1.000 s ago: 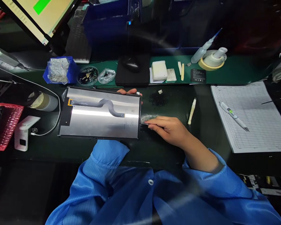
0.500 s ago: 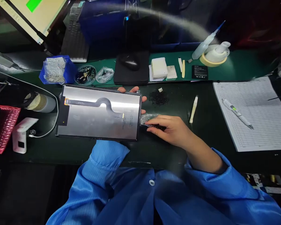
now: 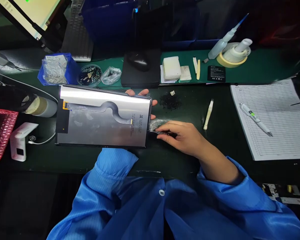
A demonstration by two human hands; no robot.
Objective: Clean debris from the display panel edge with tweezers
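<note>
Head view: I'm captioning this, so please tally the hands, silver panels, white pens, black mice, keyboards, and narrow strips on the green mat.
Hands: 2 (left hand, right hand)
Silver panel: 1
White pen: 1
Black mouse: 1
Keyboard: 1
Narrow strips: 2 (white strip, yellow strip)
Total: 8

Electronics workshop: display panel (image 3: 102,122) with ribbon cable (image 3: 90,108), needle-tipped bottle (image 3: 219,46), ruled sheets (image 3: 281,123).

The left hand (image 3: 144,92) is mostly hidden beneath the display panel (image 3: 90,131), except some fingers; the right hand (image 3: 186,136) covers most of a thin metal tool (image 3: 153,131); the panel's print is too tiny for reading; the far-left monitor (image 3: 41,11) and the left red bubble wrap (image 3: 2,141) are cut by the view's edge.
</note>
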